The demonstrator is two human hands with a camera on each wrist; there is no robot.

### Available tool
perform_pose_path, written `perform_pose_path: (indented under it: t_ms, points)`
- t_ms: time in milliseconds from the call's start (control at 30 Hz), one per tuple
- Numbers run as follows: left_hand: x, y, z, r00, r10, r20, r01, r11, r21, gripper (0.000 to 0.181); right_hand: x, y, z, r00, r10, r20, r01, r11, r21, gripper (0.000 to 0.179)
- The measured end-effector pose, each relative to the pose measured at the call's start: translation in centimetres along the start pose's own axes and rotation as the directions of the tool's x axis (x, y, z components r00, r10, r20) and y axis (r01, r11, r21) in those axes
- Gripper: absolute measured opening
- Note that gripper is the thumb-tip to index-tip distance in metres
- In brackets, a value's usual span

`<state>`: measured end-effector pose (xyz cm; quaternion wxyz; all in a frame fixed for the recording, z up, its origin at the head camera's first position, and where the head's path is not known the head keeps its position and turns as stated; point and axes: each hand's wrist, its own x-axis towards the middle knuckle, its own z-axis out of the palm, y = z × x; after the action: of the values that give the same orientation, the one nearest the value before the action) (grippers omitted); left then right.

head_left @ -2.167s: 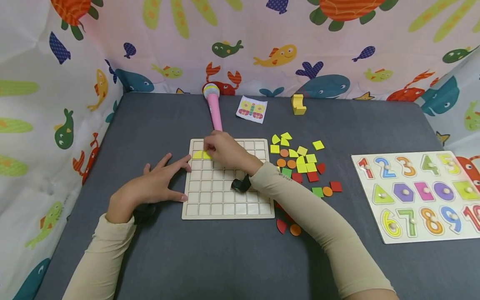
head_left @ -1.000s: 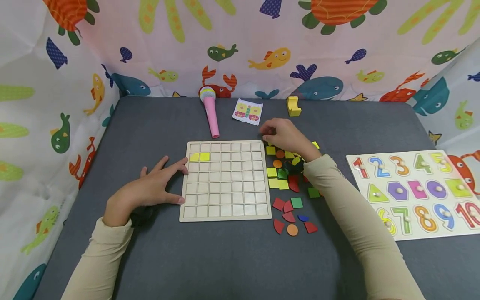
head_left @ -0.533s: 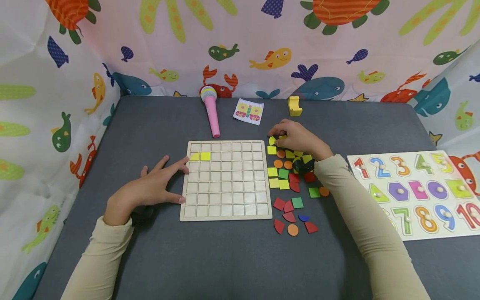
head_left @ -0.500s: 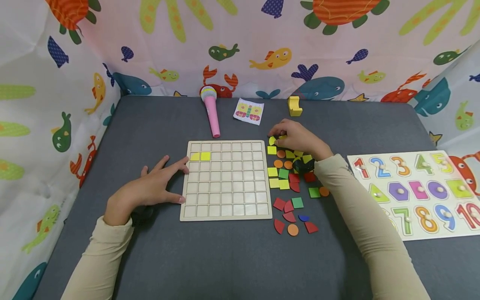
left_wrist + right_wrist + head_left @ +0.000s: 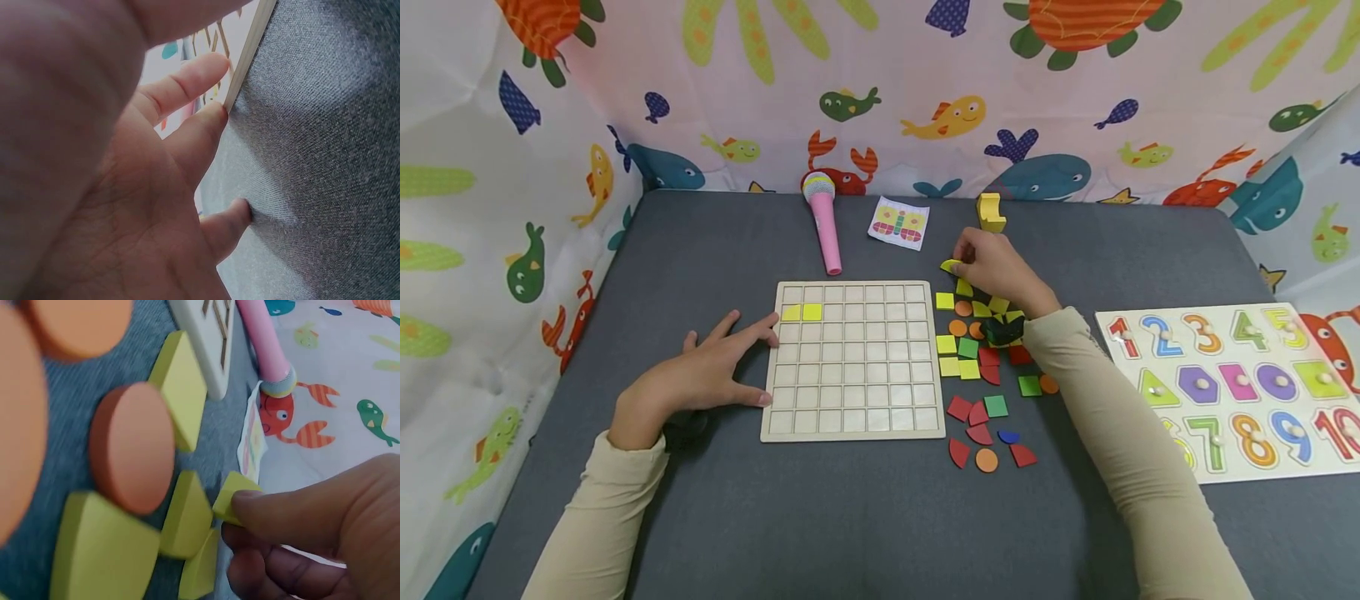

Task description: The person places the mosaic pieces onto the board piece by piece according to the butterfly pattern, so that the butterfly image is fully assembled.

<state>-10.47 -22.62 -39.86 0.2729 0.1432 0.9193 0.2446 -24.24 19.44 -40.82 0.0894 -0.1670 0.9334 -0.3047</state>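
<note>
1. Our yellow piece (image 5: 950, 266) is near the far right corner of the grid board (image 5: 855, 377), pinched between our right hand's (image 5: 1003, 268) thumb and fingers.
2. We'd do best gripping only its edge.
3. Our left hand (image 5: 707, 367), fingers spread wide, touches the board's left edge; light pressure should steady it.

the yellow piece (image 5: 225, 502) in the right grip (image 5: 998, 267) looks smooth and matt; left of that grip, the wooden grid board (image 5: 855, 375) has a faint sheen, the microphone (image 5: 826, 227) is smooth plastic, the card (image 5: 898, 223) paper. below it, the table (image 5: 850, 529) shows matt, woven cloth.
</note>
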Motion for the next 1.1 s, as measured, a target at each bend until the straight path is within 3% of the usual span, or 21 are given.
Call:
perform_pose_path:
  t_ms: [333, 500, 733, 1100]
  points:
    - [-0.3, 0.0, -0.1, 1.000, 0.007, -0.007, -0.007, 1.000, -0.011, 0.098, 0.8, -3.0, 1.6, 0.992, -0.125, 0.006, 0.124, 0.987, 0.107, 0.013]
    - [-0.1, 0.0, 0.0, 1.000, 0.008, -0.004, -0.008, 1.000, -0.011, 0.089, 1.1, -4.8, 2.7, 0.987, -0.160, 0.032, 0.152, 0.972, 0.178, 0.009]
    - [0.0, 0.1, 0.0, 1.000, 0.001, 0.010, -0.001, 1.000, -0.005, 0.087, 1.8, -7.3, 4.5, 0.967, -0.241, 0.078, 0.216, 0.946, 0.240, 0.008]
    - [0.2, 0.0, -0.1, 1.000, -0.001, 0.012, 0.001, 1.000, -0.004, 0.091, 2.4, -10.3, 7.3, 0.949, -0.294, 0.114, 0.260, 0.933, 0.247, 0.003]
